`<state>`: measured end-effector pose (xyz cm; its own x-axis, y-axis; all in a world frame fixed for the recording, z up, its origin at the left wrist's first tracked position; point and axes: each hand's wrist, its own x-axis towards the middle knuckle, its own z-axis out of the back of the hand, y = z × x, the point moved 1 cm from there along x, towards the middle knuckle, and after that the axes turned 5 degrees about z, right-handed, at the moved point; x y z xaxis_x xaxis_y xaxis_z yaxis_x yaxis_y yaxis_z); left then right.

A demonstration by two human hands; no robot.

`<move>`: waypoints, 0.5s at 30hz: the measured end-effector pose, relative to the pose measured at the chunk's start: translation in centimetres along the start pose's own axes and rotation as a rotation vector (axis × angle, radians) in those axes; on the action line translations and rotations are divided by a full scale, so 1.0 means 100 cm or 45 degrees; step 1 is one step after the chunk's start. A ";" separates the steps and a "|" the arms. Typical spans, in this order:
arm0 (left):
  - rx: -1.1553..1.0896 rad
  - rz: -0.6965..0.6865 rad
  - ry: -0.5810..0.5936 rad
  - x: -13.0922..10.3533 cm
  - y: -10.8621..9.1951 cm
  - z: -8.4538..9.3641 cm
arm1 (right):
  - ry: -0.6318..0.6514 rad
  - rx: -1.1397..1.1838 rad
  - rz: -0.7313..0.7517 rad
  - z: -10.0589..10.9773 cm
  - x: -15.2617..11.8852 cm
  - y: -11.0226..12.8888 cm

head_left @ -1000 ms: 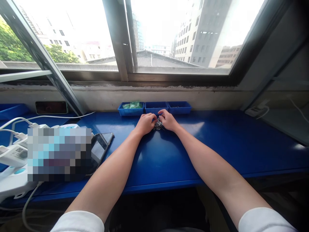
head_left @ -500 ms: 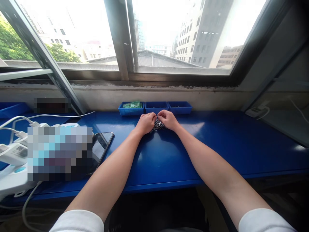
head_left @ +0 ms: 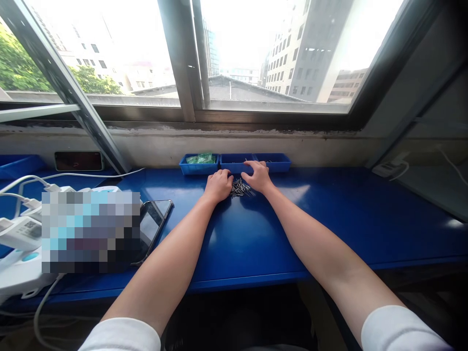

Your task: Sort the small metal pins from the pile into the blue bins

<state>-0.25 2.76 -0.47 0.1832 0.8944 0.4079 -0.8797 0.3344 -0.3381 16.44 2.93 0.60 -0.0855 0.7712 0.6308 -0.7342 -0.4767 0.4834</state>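
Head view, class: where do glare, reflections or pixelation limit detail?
Head view throughout: glare washes out the sky through the window; the blue table carries pale reflections; coarse pixel blocks hide an area beside the phone; the metal pieces are too small to separate clearly.

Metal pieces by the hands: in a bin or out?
Out: the metal pieces lie heaped on the blue table between the left hand and right hand, before the blue bins.

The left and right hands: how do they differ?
The right hand is farther forward than the left hand, hiding more of the blue bins. The left hand is more curled; the right hand's thumb and forefinger stand apart. Both are bare, beside the metal pieces.
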 end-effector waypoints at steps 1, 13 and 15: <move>0.003 0.031 0.022 0.001 0.003 -0.001 | 0.031 -0.121 0.004 -0.001 0.000 -0.002; 0.040 0.101 0.166 0.001 0.006 -0.004 | 0.361 -0.403 -0.111 -0.014 0.000 -0.025; 0.046 0.092 0.177 0.000 0.006 -0.004 | 0.391 -0.382 -0.132 -0.015 -0.001 -0.025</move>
<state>-0.63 3.09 -0.98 0.1756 0.9491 0.2614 -0.9075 0.2590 -0.3306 17.31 4.70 -1.53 -0.1637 0.9199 0.3564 -0.9087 -0.2813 0.3085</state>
